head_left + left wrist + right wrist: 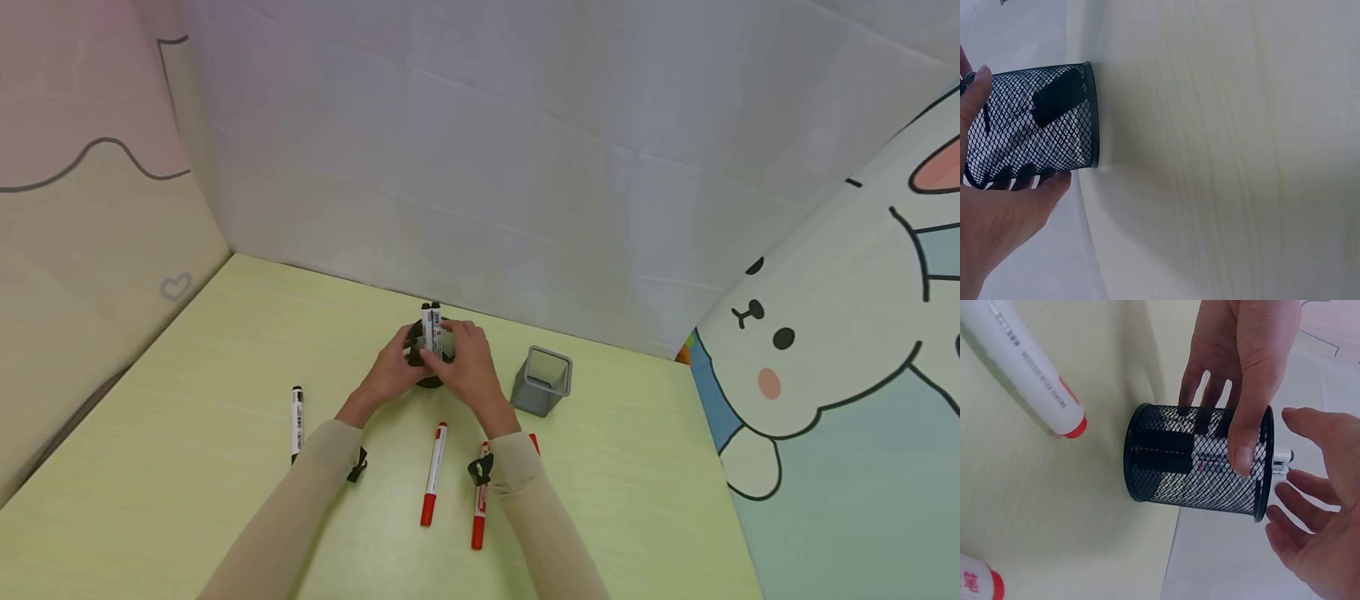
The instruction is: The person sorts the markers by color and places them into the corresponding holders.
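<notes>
A black mesh pen cup (1210, 487) stands upright on the table, and my left hand (390, 367) grips it round its side. Two white markers (431, 329) with black ends stand together in the cup and stick up past its rim. Around the cup's top is my right hand (471, 362). In the right wrist view its thumb and loosely bent fingers lie on either side of the marker tops, and the thumb is apart from them. Through the mesh, the markers' dark lower parts show near the base.
A grey square mesh holder (542, 383) stands right of the hands. One white marker with a black cap (297, 421) lies to the left. Nearer me lie a red-capped marker (433, 475), another red-capped marker (480, 508) and a red end (534, 443) partly hidden by the right sleeve.
</notes>
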The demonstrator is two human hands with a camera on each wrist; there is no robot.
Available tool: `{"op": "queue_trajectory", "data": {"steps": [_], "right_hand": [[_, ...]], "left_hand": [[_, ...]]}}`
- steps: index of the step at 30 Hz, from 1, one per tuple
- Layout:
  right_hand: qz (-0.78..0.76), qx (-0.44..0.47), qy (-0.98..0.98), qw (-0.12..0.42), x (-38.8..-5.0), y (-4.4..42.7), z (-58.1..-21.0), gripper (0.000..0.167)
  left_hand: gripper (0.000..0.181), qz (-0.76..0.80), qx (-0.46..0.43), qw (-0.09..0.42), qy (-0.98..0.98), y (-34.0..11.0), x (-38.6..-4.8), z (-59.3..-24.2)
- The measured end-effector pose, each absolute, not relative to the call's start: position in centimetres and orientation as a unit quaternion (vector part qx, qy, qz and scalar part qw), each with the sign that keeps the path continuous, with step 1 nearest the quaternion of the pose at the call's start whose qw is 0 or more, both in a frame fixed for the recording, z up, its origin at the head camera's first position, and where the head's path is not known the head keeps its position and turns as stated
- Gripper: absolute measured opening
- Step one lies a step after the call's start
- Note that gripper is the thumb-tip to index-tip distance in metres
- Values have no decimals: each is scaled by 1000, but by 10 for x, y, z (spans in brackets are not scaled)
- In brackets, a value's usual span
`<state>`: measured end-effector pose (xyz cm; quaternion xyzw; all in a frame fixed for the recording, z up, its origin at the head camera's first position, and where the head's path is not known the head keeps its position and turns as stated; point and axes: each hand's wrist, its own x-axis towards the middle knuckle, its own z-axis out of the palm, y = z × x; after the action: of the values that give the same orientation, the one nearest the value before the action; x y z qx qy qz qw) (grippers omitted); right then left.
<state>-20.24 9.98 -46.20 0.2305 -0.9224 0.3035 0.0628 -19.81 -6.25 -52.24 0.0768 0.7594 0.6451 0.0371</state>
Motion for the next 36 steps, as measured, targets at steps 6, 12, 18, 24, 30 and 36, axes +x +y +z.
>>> {"op": "queue_trajectory", "data": {"steps": [6,12,18,24,30,36], "right_hand": [[341,183,-922,15,-204,108,-467,82],[362,164,-916,-51,-206,108,-475,97],[393,158,-904,-60,-211,106,-483,100],[402,157,-901,-45,-216,101,-486,97],[372,149,-915,-42,-217,96,-483,94],[340,141,-929,-42,-217,95,-483,94]], "left_hand": [[75,640,74,37,764,-63,-199,-521],[73,623,78,21,778,-64,-200,-526],[74,621,81,15,780,-62,-201,-528],[74,619,85,17,781,-64,-202,-529],[77,611,88,19,786,-67,-200,-526],[77,607,88,21,789,-68,-201,-526]]}}
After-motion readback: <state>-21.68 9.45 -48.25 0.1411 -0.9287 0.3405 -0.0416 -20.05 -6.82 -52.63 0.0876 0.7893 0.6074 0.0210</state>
